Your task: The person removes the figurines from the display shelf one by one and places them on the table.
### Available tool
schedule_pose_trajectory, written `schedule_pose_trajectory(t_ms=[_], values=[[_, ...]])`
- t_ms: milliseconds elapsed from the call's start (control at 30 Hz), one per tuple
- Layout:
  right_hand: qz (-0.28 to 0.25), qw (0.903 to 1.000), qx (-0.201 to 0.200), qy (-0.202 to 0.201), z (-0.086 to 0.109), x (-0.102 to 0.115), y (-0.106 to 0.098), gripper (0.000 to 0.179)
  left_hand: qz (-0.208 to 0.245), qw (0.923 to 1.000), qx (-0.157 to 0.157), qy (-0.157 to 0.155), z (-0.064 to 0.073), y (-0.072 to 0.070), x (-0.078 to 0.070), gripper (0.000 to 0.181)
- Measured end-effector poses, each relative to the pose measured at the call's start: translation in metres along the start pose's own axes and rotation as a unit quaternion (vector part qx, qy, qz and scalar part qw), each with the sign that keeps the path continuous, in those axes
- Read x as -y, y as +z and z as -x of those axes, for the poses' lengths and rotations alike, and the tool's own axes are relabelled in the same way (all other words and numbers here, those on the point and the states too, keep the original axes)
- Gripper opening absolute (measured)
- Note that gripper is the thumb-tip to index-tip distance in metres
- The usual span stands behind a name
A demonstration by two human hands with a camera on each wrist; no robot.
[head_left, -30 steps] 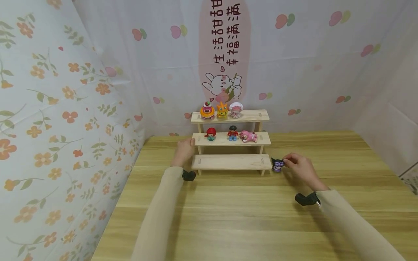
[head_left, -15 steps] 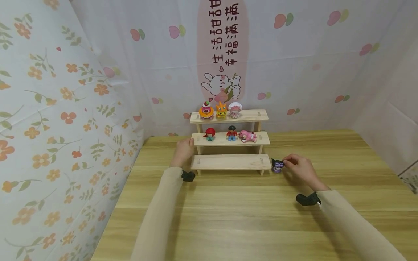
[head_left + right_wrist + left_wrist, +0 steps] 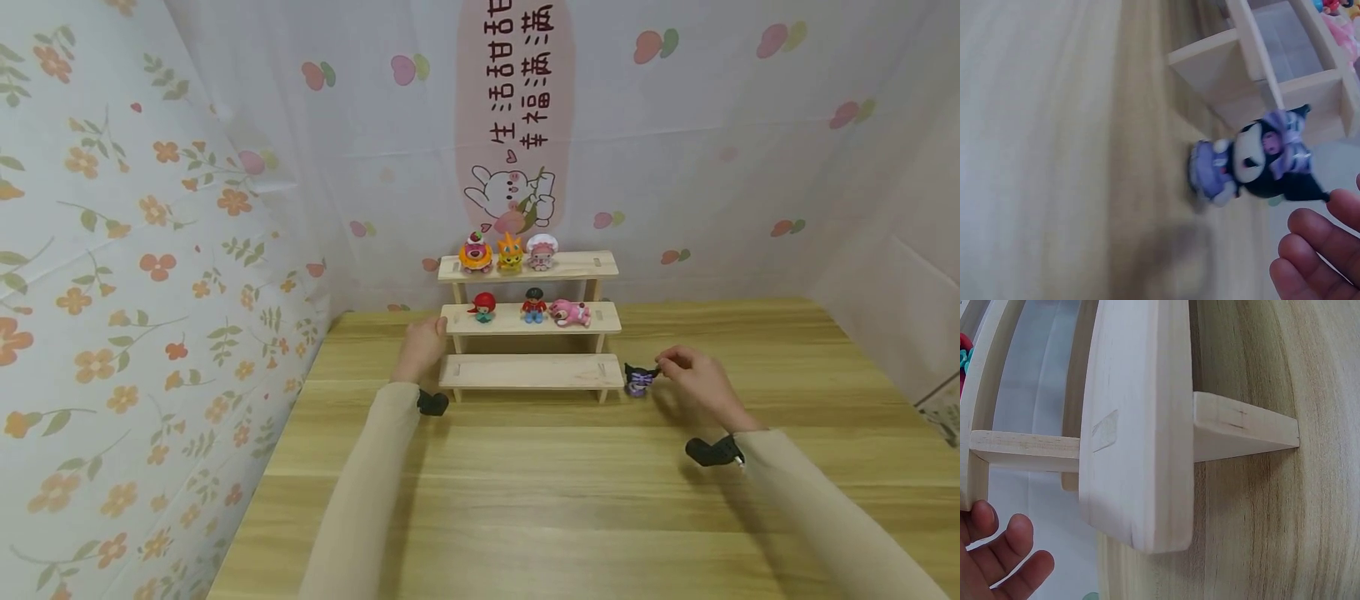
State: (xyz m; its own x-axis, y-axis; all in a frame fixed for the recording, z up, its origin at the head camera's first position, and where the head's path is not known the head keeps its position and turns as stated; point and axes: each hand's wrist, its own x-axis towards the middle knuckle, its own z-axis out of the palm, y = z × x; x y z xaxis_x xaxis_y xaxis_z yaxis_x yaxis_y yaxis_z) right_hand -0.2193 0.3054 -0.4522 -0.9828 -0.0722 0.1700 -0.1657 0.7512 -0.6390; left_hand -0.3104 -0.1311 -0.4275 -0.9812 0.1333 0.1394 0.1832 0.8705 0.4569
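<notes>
A small black-and-purple figurine (image 3: 640, 380) with a bow and pointed ears stands upright on the table beside the right end of the shelf's lowest tier. My right hand (image 3: 701, 385) is just right of it; in the right wrist view its loosely bent fingers (image 3: 1310, 228) come right up to the tip of one ear. The pale wooden three-tier shelf (image 3: 531, 372) stands at the back of the table. At its left side, my left hand (image 3: 422, 348) grips the end of the middle tier, fingertips (image 3: 985, 519) curled at the board's corner in the left wrist view.
On the top tier sit an orange-ringed figurine (image 3: 476, 254), a yellow one (image 3: 510, 254) and a white-hatted one (image 3: 542, 252). The middle tier holds a red-haired figurine (image 3: 483, 307), a black-hatted one (image 3: 534, 306) and a pink one lying down (image 3: 572, 313). Patterned cloth (image 3: 360, 108) hangs behind.
My right hand has drawn back slightly to the right, so more of the figurine's ear shows. The figurine stays in place, and my left hand has not moved.
</notes>
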Motion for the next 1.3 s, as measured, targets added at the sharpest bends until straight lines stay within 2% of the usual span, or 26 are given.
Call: schedule_pose_trajectory(t_ms=[267,467,933,1300], values=[[-0.003,0.9997,0.023,0.0,-0.017,0.014,-0.01,0.042,0.027,0.9994,0.006,-0.02,0.0,-0.002,-0.002,0.041],[0.009,0.9996,0.023,-0.01,-0.033,0.03,-0.016,0.045,0.024,0.9996,0.003,-0.017,0.0,-0.001,0.0,0.041],[0.005,0.9984,0.033,-0.046,-0.069,0.073,-0.02,0.037,0.053,0.9964,0.028,-0.06,-0.002,0.001,0.001,0.046],[-0.02,0.9978,0.035,-0.053,-0.105,0.103,-0.022,0.033,0.044,0.9971,0.037,-0.051,-0.002,-0.001,0.001,0.045]])
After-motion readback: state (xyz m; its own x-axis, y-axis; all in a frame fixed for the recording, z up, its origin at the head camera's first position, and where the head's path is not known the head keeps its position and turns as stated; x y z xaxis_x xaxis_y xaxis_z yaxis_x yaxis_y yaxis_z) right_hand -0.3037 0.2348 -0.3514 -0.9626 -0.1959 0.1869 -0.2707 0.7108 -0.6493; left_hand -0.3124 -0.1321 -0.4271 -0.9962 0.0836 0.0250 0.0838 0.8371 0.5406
